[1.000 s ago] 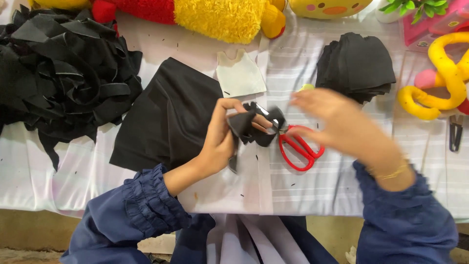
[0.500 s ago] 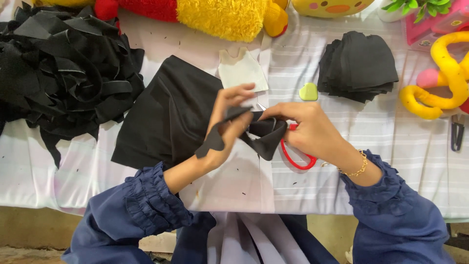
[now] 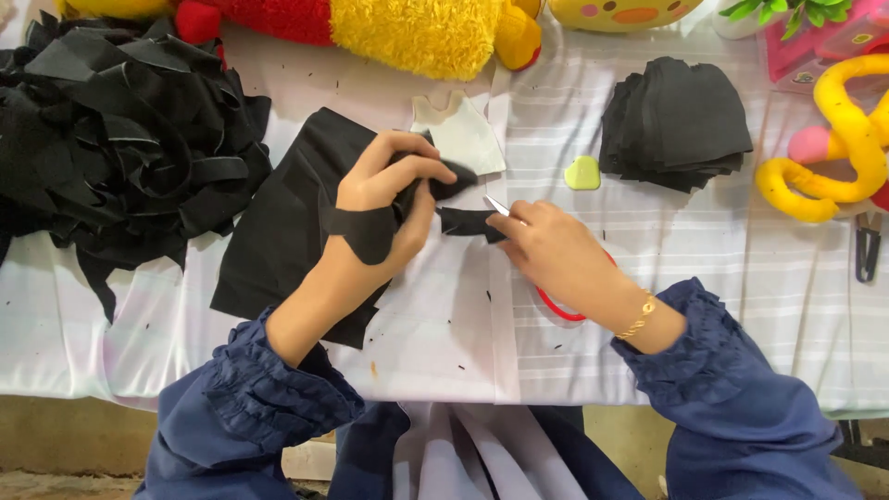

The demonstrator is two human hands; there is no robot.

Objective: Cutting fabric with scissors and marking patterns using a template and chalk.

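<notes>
At the middle of the frame the left hand (image 3: 384,199) pinches a black piece (image 3: 370,231) while the right hand (image 3: 556,255) closes on red scissors (image 3: 560,306), so cutting seems midway: a cut stack (image 3: 676,120) upper right, uncut cloth (image 3: 287,222) on the counter (image 3: 444,343).
</notes>
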